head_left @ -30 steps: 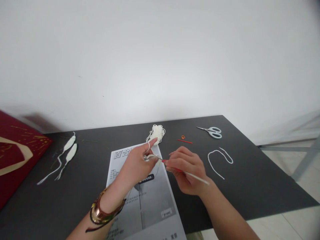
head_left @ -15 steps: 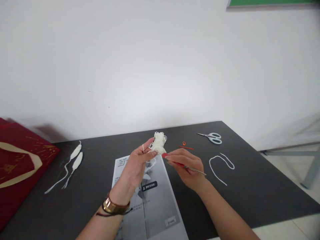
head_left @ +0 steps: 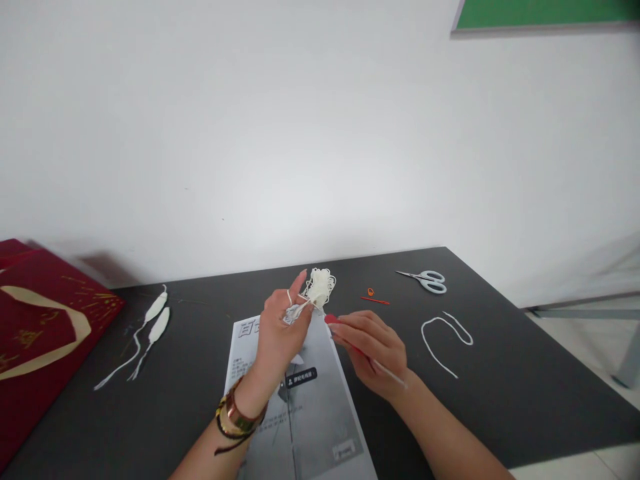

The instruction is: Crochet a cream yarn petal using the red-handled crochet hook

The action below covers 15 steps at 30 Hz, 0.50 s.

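My left hand (head_left: 283,327) pinches a strand of cream yarn, which loops around a raised finger. Just beyond its fingertips is a loose, loopy bundle of the same cream yarn (head_left: 321,287). Between the fingers of my right hand (head_left: 373,350) is a crochet hook with a red grip (head_left: 331,320); its pale shaft end sticks out behind the hand. The hook's tip points at the pinched yarn, though the exact contact is too small to make out. Under both hands lies a printed sheet (head_left: 325,407) with a grey picture and text.
Scissors (head_left: 430,281) lie at the back right, near an orange stitch marker (head_left: 371,292) and a red needle (head_left: 375,301). A loose yarn piece (head_left: 447,340) curls on the right. Two white leaf-shaped pieces (head_left: 159,325) with tails rest left, beside a dark red bag (head_left: 55,313).
My left hand has turned and its finger now points more upward. The yarn bundle has shifted slightly, and my right hand with the hook has dropped a little. The view has tilted slightly.
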Each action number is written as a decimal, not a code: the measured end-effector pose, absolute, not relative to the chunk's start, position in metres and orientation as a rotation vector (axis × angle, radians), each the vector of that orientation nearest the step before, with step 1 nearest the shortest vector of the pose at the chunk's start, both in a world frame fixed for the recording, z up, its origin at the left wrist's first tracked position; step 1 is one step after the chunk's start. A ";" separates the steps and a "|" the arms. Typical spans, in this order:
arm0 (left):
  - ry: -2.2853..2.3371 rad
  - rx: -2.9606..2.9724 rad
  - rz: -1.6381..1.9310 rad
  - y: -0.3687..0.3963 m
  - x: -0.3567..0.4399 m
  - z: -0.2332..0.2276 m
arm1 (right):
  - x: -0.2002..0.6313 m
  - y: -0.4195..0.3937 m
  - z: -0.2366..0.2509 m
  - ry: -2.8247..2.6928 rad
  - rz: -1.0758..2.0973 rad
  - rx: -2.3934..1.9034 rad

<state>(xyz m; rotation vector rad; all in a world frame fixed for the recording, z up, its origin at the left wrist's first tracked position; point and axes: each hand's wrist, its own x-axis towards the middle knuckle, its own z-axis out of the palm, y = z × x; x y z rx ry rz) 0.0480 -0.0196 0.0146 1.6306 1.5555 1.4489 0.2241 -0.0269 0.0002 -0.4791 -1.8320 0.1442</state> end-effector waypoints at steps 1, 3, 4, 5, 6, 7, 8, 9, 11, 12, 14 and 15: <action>1.538 1.669 1.420 -0.018 0.046 0.016 | 0.224 -0.028 0.004 -1.790 0.215 -0.503; 1.485 1.704 1.366 -0.015 0.042 0.019 | 0.225 -0.029 0.011 -1.719 0.304 -0.555; 1.458 1.713 1.341 -0.014 0.041 0.021 | 0.226 -0.030 0.013 -1.704 0.333 -0.565; 1.427 1.715 1.319 -0.013 0.039 0.023 | 0.227 -0.030 0.014 -1.698 0.356 -0.573; 1.393 1.712 1.290 -0.012 0.038 0.026 | 0.229 -0.030 0.015 -1.697 0.376 -0.578; 1.360 1.705 1.260 -0.012 0.037 0.028 | 0.231 -0.029 0.015 -1.695 0.395 -0.582; 1.333 1.698 1.229 -0.011 0.036 0.029 | 0.233 -0.028 0.015 -1.693 0.418 -0.587; 1.312 1.693 1.197 -0.011 0.035 0.030 | 0.235 -0.027 0.015 -1.687 0.447 -0.597; 1.288 1.688 1.123 -0.011 0.032 0.032 | 0.239 -0.024 0.014 -1.663 0.519 -0.627; 1.280 1.682 1.083 -0.012 0.031 0.032 | 0.240 -0.023 0.014 -1.648 0.561 -0.643; 1.260 1.639 1.006 -0.014 0.028 0.031 | 0.244 -0.022 0.014 -1.605 0.650 -0.670; 1.244 1.602 0.969 -0.015 0.028 0.031 | 0.245 -0.022 0.015 -1.577 0.694 -0.675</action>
